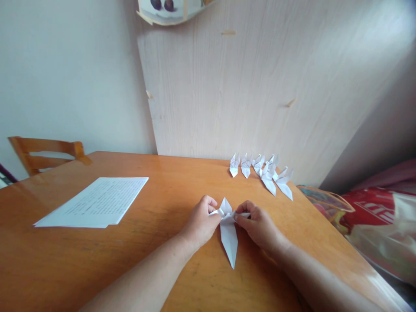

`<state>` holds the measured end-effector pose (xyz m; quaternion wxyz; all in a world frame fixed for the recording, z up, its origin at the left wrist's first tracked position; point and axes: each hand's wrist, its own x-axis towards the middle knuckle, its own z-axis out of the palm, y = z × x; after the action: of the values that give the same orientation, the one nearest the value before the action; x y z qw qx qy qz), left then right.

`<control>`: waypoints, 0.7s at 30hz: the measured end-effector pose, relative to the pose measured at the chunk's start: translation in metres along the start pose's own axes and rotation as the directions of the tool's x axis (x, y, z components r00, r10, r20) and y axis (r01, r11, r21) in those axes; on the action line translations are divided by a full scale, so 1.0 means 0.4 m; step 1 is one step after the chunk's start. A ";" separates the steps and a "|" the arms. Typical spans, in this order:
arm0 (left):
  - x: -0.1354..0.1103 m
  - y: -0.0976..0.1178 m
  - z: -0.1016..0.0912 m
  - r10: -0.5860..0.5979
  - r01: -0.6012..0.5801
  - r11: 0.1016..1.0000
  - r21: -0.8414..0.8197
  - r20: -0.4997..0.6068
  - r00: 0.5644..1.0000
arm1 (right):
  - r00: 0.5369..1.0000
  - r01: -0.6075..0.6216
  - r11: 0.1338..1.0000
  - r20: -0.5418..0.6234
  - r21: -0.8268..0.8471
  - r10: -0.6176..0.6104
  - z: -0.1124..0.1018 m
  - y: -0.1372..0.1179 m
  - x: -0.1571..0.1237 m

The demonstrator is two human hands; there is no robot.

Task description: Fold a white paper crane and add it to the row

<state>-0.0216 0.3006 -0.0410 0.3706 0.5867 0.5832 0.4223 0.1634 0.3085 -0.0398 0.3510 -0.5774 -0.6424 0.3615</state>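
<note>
A white folded paper crane (229,238) is held just above or on the wooden table, its long pointed flap towards me and a shorter point away from me. My left hand (204,220) pinches its left tip between thumb and fingers. On the other side, my right hand (256,222) grips the narrow right tip the same way. Fingers cover parts of both tips. Farther back at the right stand several finished-looking paper cranes (268,177), some with print showing on the paper.
A stack of printed sheets (97,201) lies on the left of the wooden table (169,182). Behind the table's far left edge stands a wooden chair (52,151). A pale board (208,95) backs the table. Red and clear plastic bags (373,212) sit beyond its right edge.
</note>
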 end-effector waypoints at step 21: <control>-0.026 0.058 -0.020 0.031 -0.037 0.950 -0.309 -0.024 0.999 | 0.998 0.062 0.927 -0.046 0.370 -0.048 0.000 -0.003 -0.015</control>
<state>-0.0201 0.2886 -0.0172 0.4452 0.5272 0.5031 0.5203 0.1635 0.3025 -0.0389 0.4754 -0.4887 -0.5720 0.4560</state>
